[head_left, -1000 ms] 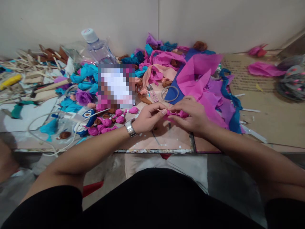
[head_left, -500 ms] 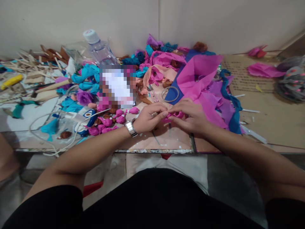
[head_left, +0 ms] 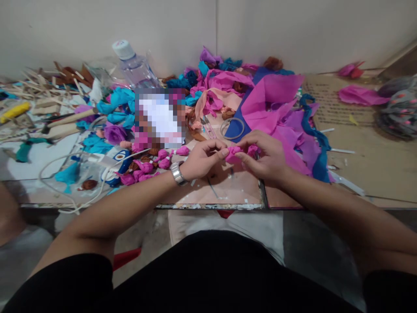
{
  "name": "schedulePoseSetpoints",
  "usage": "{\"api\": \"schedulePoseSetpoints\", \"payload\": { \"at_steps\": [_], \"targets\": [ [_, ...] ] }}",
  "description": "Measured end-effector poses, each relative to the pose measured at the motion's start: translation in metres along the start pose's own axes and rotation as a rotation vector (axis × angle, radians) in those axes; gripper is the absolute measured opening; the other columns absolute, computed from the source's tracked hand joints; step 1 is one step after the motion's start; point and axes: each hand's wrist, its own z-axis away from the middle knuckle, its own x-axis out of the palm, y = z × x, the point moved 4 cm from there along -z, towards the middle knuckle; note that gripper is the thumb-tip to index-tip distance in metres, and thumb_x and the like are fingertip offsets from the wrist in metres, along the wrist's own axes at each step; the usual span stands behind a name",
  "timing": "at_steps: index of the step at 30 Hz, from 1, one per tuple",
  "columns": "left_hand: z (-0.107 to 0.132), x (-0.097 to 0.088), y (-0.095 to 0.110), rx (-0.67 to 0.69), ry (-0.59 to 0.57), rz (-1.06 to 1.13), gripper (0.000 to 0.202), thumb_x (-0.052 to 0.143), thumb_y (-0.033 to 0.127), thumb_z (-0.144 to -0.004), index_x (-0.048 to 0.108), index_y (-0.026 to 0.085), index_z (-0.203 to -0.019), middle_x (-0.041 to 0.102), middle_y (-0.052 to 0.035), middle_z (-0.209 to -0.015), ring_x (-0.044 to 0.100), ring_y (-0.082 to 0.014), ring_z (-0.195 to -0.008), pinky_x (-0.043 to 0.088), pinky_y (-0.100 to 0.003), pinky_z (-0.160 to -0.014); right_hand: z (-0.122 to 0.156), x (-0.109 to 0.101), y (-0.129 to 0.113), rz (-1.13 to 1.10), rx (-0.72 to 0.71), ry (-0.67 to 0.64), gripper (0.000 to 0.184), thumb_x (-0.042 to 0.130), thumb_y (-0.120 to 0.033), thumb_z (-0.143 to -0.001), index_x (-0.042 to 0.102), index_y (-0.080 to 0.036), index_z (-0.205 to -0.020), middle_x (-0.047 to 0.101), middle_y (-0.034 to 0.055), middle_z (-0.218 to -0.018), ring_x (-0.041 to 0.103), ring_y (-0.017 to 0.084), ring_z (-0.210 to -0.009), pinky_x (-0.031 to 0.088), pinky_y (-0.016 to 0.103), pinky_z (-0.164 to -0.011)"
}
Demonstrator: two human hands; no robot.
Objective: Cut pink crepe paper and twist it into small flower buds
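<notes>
Between my two hands is a piece of pink crepe paper (head_left: 233, 154), bunched and partly hidden by the fingers. My left hand (head_left: 203, 161), with a metal watch (head_left: 177, 173) on its wrist, pinches the paper's left end between thumb and forefinger. From the other side my right hand (head_left: 265, 156) grips it, and a crumpled pink end shows between its fingers. To the left of my left hand lie several small twisted pink paper buds (head_left: 164, 161). Just beyond the hands are a roll of wire or tape (head_left: 232, 128) and pink-handled snips (head_left: 208, 128).
Pink paper sheets (head_left: 270, 102) and a blue sheet (head_left: 234, 130) lie beyond my right hand. A clear bottle (head_left: 137, 67) stands at the back left, near a blurred-out patch. A white cable (head_left: 73, 202) hangs over the table edge. Cardboard (head_left: 368, 152) covers the right side.
My right hand's fingers have lifted and opened out a little, so more of the bunched pink paper shows. My left hand stays nearly in place, still pinching.
</notes>
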Motion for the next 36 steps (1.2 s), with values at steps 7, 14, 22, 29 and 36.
{"api": "schedulePoseSetpoints", "payload": {
  "at_steps": [7,14,22,29,36],
  "targets": [
    [0.000,0.001,-0.004,-0.048,-0.060,0.062,0.049,0.077,0.064,-0.095,0.067,0.017,-0.089,0.066,-0.0025,-0.084,0.058,-0.0128,-0.075,0.050,-0.027,-0.072,0.002,-0.001,0.001,-0.025,-0.046,0.015,0.016,0.072,-0.044,-0.103,0.070,-0.028,-0.103,0.075,0.0041,-0.092,0.069,0.021,-0.079,0.058,0.041,-0.074],
    [0.001,0.003,-0.008,-0.117,-0.101,0.101,0.053,0.072,0.068,-0.097,0.061,0.018,-0.086,0.061,-0.0002,-0.074,0.054,-0.0117,-0.067,0.046,-0.026,-0.066,0.002,-0.001,0.002,-0.011,-0.020,0.029,0.019,0.072,-0.047,-0.103,0.069,-0.029,-0.101,0.075,0.0038,-0.090,0.069,0.022,-0.078,0.058,0.041,-0.073],
    [-0.001,-0.001,-0.008,-0.071,0.038,0.039,0.052,0.063,0.070,-0.102,0.063,0.019,-0.091,0.064,-0.0018,-0.081,0.058,-0.0135,-0.070,0.050,-0.027,-0.066,0.002,0.000,0.003,0.025,0.021,0.027,0.019,0.075,-0.045,-0.101,0.070,-0.027,-0.097,0.074,0.0030,-0.086,0.068,0.022,-0.075,0.056,0.041,-0.073],
    [0.005,0.000,0.004,0.124,0.059,-0.117,0.046,0.075,0.059,-0.099,0.071,0.018,-0.119,0.074,-0.0112,-0.118,0.069,-0.0198,-0.106,0.056,-0.031,-0.090,0.000,0.004,0.007,0.074,-0.014,-0.026,0.019,0.077,-0.045,-0.100,0.072,-0.027,-0.097,0.076,0.0025,-0.085,0.069,0.022,-0.076,0.053,0.041,-0.076],
    [0.002,0.005,-0.003,0.004,-0.038,0.069,0.041,0.082,0.054,-0.095,0.077,0.017,-0.112,0.081,-0.0104,-0.111,0.076,-0.0183,-0.097,0.060,-0.031,-0.088,0.001,0.009,0.010,0.111,-0.035,-0.113,0.024,0.075,-0.050,-0.102,0.075,-0.027,-0.093,0.077,0.0018,-0.080,0.071,0.022,-0.075,0.051,0.043,-0.081]
  ]
}}
